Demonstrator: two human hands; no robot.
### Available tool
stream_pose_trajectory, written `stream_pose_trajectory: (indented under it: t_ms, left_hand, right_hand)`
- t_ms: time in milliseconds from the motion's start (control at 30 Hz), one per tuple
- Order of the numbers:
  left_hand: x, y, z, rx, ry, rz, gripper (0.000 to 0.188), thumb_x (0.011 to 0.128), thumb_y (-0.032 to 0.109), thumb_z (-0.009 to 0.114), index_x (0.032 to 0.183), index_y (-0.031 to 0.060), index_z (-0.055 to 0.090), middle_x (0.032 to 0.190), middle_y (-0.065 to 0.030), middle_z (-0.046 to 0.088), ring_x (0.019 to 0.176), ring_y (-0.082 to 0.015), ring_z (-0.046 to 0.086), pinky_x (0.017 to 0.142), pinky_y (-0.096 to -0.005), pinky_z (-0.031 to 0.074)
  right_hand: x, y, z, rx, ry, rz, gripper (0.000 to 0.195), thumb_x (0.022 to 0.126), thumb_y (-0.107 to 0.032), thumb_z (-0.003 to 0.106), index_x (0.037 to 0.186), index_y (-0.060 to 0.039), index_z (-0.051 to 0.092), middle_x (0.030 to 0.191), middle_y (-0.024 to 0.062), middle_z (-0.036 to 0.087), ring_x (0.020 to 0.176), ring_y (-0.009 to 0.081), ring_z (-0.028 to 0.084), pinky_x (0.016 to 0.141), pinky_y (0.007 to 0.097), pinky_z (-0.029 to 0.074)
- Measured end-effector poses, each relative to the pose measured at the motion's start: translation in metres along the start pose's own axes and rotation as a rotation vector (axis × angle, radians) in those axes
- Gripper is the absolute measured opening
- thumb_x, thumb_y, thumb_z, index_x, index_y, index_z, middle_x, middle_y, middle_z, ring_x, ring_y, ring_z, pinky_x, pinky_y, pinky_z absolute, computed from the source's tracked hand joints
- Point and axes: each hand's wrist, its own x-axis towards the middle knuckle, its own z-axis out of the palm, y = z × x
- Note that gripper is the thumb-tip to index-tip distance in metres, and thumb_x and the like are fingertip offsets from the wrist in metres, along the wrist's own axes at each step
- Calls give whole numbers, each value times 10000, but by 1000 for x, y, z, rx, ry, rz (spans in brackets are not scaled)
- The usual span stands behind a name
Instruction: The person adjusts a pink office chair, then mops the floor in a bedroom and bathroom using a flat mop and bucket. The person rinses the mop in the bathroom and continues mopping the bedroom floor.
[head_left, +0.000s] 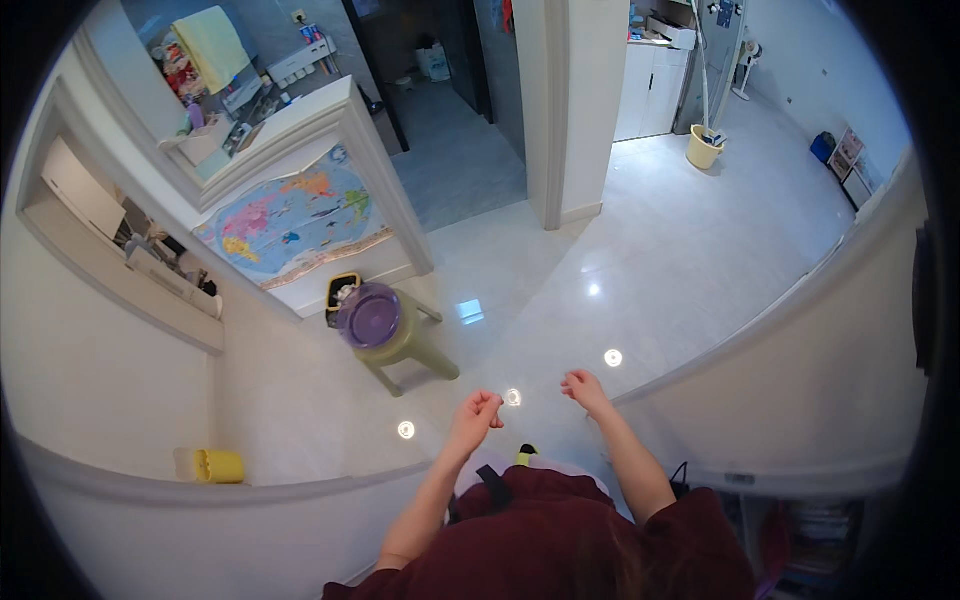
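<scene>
Over the pale tiled floor, my left hand (477, 417) hangs in front of my body with its fingers loosely curled and nothing visible in it. My right hand (585, 390) is raised to the right of it, also loosely bent and free of any object. The two hands are apart, and neither touches anything. Ahead and to the left stands a green plastic stool (412, 341), the large thing nearest my left hand. A purple plastic basin (373, 316) rests on its seat.
A black bin with a yellow rim (343, 289) sits behind the stool, below a world map (300, 217). A yellow container (220, 466) lies at lower left. A doorway opens ahead. Farther right stands a yellow bucket (703, 150) with a mop. A wall (780, 397) borders my right.
</scene>
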Motion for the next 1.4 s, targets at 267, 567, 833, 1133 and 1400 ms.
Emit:
stream_pose_trajectory:
  t_ms: [267,567,833,1133,1400]
  left_hand:
    - [132,272,58,-368,-1280,679,372,837,371,603,824,1,633,907,-105,567,826,-274,580,704,-359,445]
    - [308,351,140,-951,-1585,688,289,824,307,610,877,24,645,890,-89,582,742,-223,582,603,-316,442]
    - [480,388,257,-593,-1873,533,297,855,266,535,724,-1,548,849,-127,521,654,-241,530,689,-401,466]
    - [612,412,447,-957,-1740,517,369,793,440,631,866,78,635,872,-46,575,730,-204,560,627,-319,388]
    - [776,425,581,-1072,-1661,615,317,805,441,615,856,128,618,860,-2,569,721,-180,558,624,-319,379]
  right_hand:
    - [148,-118,-18,110,89,-168,293,897,-228,493,1062,11,530,924,105,627,774,149,611,671,258,484]
    - [204,-182,-107,268,516,18,287,912,-237,467,1088,-18,524,966,83,622,823,142,605,738,262,469]
    - [297,-208,-229,435,666,23,310,909,-243,466,1114,-16,517,982,90,621,839,153,607,750,268,468]
    - [420,-308,-452,396,684,-86,303,916,-230,461,1104,0,522,978,94,613,851,152,596,769,275,470]
    - [553,-395,-588,366,595,-120,285,917,-215,458,1098,-4,525,969,91,617,843,148,596,766,273,472]
